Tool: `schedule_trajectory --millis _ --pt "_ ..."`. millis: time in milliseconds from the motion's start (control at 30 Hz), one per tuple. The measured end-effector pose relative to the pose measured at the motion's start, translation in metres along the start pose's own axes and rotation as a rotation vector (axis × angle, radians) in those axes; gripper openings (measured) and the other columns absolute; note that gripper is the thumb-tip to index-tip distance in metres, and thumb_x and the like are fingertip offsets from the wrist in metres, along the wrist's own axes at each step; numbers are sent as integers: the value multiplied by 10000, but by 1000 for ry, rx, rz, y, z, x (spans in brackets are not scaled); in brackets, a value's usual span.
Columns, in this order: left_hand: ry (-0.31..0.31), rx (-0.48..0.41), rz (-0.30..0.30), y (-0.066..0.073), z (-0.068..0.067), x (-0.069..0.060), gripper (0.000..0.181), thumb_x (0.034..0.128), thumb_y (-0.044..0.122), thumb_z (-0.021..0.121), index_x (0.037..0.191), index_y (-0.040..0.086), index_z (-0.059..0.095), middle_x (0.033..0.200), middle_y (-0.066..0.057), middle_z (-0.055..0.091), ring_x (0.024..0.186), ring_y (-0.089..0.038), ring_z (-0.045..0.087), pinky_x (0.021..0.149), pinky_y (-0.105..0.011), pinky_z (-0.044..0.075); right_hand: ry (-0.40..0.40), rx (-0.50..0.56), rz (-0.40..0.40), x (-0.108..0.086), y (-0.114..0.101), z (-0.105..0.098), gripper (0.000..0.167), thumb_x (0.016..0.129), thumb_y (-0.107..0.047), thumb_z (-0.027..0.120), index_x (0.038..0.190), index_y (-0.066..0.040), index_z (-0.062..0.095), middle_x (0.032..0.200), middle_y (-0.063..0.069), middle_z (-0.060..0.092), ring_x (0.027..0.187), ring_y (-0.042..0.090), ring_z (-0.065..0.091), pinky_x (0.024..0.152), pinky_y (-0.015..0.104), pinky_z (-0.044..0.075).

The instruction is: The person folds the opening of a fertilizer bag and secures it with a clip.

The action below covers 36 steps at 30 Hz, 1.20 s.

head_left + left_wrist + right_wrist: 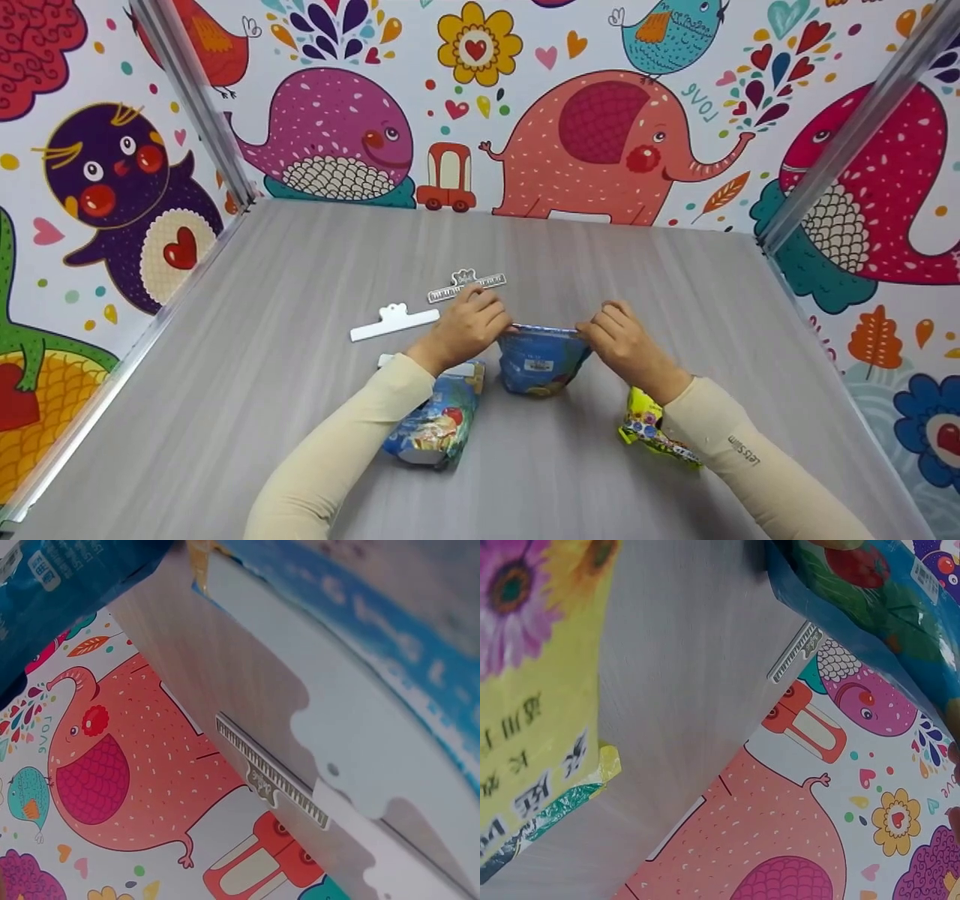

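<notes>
A blue printed bag (pixel 541 367) stands upright on the table between my two hands, its top edge drawn out flat. My left hand (pixel 469 326) pinches the left top corner, and my right hand (pixel 626 346) pinches the right one. In the left wrist view the blue bag (pixel 67 596) shows at upper left; in the right wrist view the bag (pixel 877 622) is at upper right. Beside my left forearm lies a second blue bag (pixel 435 427) with a white clip (pixel 322 712) along its top edge. The sleeve partly covers that bag.
Beyond my left hand lie a white sealing clip (pixel 394 322) and a silver clip with piano-key markings (pixel 466 285). A yellow flower-printed bag (pixel 646 420) lies under the right forearm, partly hidden. Printed walls (pixel 592 150) and metal posts (pixel 832 135) bound the grey table (pixel 315 255).
</notes>
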<state>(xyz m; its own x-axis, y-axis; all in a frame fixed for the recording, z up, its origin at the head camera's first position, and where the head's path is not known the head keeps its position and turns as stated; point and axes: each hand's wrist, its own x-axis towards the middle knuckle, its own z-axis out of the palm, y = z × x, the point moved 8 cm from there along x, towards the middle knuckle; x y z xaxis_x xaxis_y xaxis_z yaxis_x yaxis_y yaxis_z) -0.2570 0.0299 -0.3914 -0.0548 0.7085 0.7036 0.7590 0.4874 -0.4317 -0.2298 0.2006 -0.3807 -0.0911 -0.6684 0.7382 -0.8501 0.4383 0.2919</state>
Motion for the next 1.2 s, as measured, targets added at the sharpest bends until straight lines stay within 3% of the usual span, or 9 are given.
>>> schedule_trajectory --millis 200,533,733,867,1067,1200 --pt "-4 -1 -13 -1 -2 0 342 1063 282 477 826 94 637 784 -16 652 805 -185 596 805 -367 481 41 18 15 -1 3 -4 231 1003 -123 595 848 43 643 737 99 571 654 229 535 679 444 508" --pt "3 -22 -32 -3 -4 0 294 968 337 637 805 93 640 752 -15 645 771 -174 590 790 -360 479 66 -3 51 -6 8 -8 331 968 -240 632 758 16 624 649 75 563 583 207 524 693 488 552" --pt "-5 -59 -38 -5 -5 0 273 926 332 688 804 92 649 745 -11 644 766 -173 595 790 -361 484 82 20 22 -5 8 -9 301 954 -222 657 778 22 642 661 76 567 579 205 494 613 401 481" --pt "-35 -69 -28 -6 -5 0 273 947 341 657 823 97 662 754 2 646 776 -163 592 811 -358 485 57 38 10 -6 8 -9 288 960 -220 654 808 25 654 684 72 576 596 199 497 578 348 421" --pt "-84 -92 -13 -7 -5 -1 207 938 292 687 860 101 674 774 12 649 803 -150 589 830 -353 473 -28 62 14 -5 9 -8 264 981 -219 629 870 19 657 746 68 604 650 197 530 591 319 437" --pt "-121 -150 -29 -10 -6 -1 139 914 222 729 888 92 685 799 3 663 829 -161 597 849 -367 476 -44 79 6 -4 10 -8 243 975 -208 638 892 19 658 765 70 612 671 201 542 603 319 448"
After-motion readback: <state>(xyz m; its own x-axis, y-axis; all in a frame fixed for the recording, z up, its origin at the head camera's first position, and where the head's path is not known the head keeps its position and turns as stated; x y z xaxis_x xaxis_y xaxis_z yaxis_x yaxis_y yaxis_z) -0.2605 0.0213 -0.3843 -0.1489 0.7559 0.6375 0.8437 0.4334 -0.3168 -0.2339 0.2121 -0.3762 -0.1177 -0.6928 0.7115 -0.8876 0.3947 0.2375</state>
